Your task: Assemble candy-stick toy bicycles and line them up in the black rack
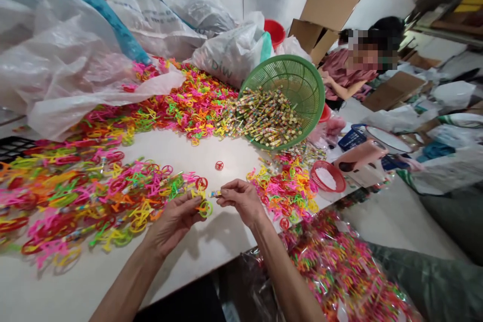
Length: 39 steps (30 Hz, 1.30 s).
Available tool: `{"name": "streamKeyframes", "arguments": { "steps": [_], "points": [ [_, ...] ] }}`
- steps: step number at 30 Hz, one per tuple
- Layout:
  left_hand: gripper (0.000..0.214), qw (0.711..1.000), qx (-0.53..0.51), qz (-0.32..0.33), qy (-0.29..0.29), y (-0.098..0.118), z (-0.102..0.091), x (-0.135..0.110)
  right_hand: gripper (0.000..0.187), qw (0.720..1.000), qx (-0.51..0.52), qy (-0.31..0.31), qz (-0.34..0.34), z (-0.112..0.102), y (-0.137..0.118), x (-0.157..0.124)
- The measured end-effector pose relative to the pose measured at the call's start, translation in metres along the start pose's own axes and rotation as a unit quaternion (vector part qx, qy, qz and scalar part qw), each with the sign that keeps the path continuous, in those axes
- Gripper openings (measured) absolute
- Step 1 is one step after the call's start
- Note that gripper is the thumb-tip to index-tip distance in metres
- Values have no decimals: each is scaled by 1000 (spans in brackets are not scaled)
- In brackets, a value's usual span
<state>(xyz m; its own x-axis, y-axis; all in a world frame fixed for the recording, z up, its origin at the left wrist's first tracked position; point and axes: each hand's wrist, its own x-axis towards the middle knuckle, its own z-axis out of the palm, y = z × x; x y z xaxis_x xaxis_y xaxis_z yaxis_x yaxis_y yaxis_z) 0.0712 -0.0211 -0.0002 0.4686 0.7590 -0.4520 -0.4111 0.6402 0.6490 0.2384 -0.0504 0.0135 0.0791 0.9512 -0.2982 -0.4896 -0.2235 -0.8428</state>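
Observation:
My left hand [175, 224] and my right hand [241, 201] meet low in the middle of the white table [177, 153]. My right fingertips pinch a short striped candy stick [215, 193] by one end. My left fingers hold a yellow-green plastic toy piece [199, 201], and its exact shape is partly hidden by the fingers. The stick's tip lies close to that piece. A large heap of pink, yellow and red plastic shapes [101, 196] lies left of my left hand, and a smaller heap [283, 186] lies right of my right hand. One red plastic wheel [219, 165] sits alone ahead.
A tilted green basket [298, 78] spills striped candy sticks [269, 115] onto the table. A red basket [327, 176] holds white material. Clear bags of packed toys [339, 266] lie beyond the near table edge. A co-worker [347, 68] sits far right, among cardboard boxes and white sacks.

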Motion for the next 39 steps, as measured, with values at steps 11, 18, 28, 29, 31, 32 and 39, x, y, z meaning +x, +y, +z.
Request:
{"name": "streamKeyframes", "arguments": {
  "steps": [11,18,28,29,31,32,39],
  "points": [
    [22,999,6,-22,-24,-9,2,-1,23,999,-13,-29,27,-8,4,-9],
    [26,983,180,44,-3,-10,1,-2,20,988,-147,3,-52,-1,9,-16],
    [30,747,584,246,201,59,-30,-13,30,648,-744,137,-89,-65,-54,58],
    [30,671,650,274,229,72,-29,-9,27,571,-804,155,-57,-74,-63,70],
    [29,560,727,307,252,94,-20,12,24,500,-853,150,-25,-86,-76,88],
    [26,548,738,310,243,102,-13,29,24,489,-860,141,-22,-89,-78,94],
    [23,668,680,280,115,102,16,157,26,438,-891,117,-18,-91,-71,106]
  ]
}}
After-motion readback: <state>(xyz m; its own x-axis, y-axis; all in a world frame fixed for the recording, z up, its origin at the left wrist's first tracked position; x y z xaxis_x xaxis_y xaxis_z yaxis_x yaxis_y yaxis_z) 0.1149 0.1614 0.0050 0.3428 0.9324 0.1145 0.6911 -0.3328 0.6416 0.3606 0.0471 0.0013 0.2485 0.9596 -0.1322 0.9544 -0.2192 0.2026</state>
